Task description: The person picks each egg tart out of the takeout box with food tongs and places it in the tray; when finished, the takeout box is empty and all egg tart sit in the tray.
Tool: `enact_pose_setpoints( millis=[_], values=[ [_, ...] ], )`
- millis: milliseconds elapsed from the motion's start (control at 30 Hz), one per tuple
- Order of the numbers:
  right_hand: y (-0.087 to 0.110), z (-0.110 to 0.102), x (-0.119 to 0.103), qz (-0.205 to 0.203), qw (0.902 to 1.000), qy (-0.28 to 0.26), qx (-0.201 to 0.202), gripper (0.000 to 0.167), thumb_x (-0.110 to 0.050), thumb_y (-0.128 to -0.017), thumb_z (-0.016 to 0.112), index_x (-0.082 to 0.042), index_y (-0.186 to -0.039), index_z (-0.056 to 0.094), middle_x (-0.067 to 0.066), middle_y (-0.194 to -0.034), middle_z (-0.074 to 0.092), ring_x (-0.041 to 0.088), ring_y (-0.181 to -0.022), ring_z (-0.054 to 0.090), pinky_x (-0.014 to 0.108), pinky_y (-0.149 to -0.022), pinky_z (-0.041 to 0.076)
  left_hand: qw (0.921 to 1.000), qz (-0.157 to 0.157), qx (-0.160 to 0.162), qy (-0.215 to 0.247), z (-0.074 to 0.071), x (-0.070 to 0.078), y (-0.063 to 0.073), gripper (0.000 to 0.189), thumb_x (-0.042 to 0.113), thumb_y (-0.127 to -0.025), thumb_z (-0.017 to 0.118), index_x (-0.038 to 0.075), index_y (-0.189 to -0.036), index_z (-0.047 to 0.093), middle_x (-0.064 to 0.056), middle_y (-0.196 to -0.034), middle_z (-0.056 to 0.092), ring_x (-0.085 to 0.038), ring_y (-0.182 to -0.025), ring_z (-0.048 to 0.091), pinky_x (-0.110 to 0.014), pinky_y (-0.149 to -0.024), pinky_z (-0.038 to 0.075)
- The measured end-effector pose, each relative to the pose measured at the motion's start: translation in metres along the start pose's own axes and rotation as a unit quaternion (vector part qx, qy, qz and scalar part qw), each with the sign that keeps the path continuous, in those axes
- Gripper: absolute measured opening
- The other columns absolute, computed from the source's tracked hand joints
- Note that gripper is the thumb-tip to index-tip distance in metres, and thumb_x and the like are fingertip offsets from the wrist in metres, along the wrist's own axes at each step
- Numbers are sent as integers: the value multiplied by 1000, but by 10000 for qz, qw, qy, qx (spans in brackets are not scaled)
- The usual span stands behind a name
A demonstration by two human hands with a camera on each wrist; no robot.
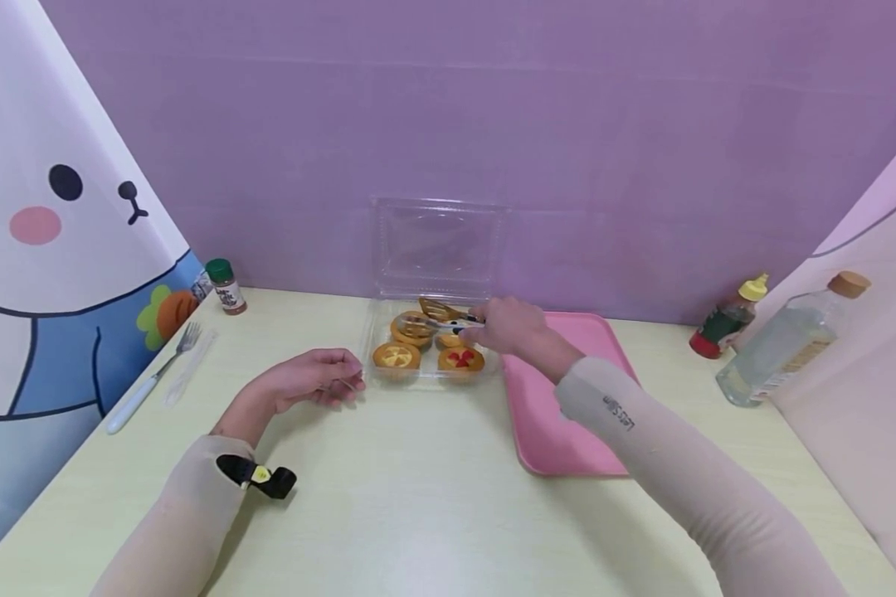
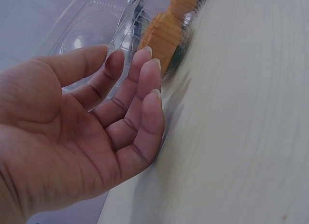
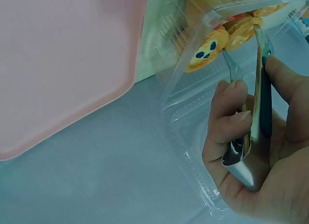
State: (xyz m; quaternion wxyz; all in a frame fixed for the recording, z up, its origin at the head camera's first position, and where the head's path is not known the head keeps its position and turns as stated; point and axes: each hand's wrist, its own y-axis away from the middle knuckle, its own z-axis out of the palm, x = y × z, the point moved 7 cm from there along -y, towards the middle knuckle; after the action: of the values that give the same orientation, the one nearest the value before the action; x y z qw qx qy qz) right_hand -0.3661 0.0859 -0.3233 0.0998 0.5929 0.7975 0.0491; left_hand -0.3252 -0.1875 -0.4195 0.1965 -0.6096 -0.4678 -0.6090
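Observation:
My right hand (image 1: pixel 513 325) grips a pair of metal tongs (image 3: pixel 260 89) with dark grips. In the right wrist view the tong arms are spread, one tip at a tart (image 3: pixel 244 32) in the clear plastic container (image 1: pixel 429 378). Several egg-tart-like pastries sit in it: a yellow-topped tart (image 1: pixel 396 357) front left, a red-topped tart (image 1: pixel 461 360) front right, and others behind, partly covered by the tongs. At the container's front left corner, my left hand (image 2: pixel 96 118) pinches the rim between thumb and index finger; its other fingers are loosely bent.
The container's lid (image 1: pixel 440 249) stands up against the purple backdrop. Right of it lies a pink tray (image 1: pixel 567 423). A sauce bottle (image 1: pixel 728 319) and a corked bottle (image 1: pixel 784 352) stand far right. At left are a spice jar (image 1: pixel 226 288), a fork (image 1: pixel 149 385) and a clear plastic utensil (image 1: pixel 188 369).

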Motion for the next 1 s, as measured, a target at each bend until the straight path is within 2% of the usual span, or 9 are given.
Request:
enact_pose_setpoints(
  millis=[200,700,900,1000],
  values=[
    [2,-4,-2,135,9999,94,22,64,-61,-96,55,-26,-148,49,7,-150,53,32,-119,62,29,-53,40,10000,12,-22,-13,-1,0,-1,29,29,-106,51,2,-115,56,-6,-109,66,-19,-94,65,-32,-81,58],
    [2,-2,-3,137,9998,98,-72,64,-61,-96,54,-25,-149,48,9,-150,52,34,-118,62,30,-56,46,10000,-32,21,30,-1,0,-1,27,27,-106,51,2,-115,56,-6,-109,66,-18,-94,66,-32,-81,58],
    [-2,3,-7,107,9999,-6,-107,60,-58,-97,54,-24,-147,52,8,-146,57,33,-119,62,35,-68,52,10000,-45,17,22,-2,-1,-1,25,28,-106,51,5,-113,57,-5,-108,67,-17,-93,66,-32,-81,58],
    [-3,5,-7,111,9998,-97,-120,60,-57,-97,55,-23,-147,52,9,-146,57,32,-116,63,35,-68,52,10000,-47,13,20,-2,-1,-2,25,28,-106,51,5,-113,57,-5,-108,67,-17,-93,66,-32,-81,58]
  ],
)
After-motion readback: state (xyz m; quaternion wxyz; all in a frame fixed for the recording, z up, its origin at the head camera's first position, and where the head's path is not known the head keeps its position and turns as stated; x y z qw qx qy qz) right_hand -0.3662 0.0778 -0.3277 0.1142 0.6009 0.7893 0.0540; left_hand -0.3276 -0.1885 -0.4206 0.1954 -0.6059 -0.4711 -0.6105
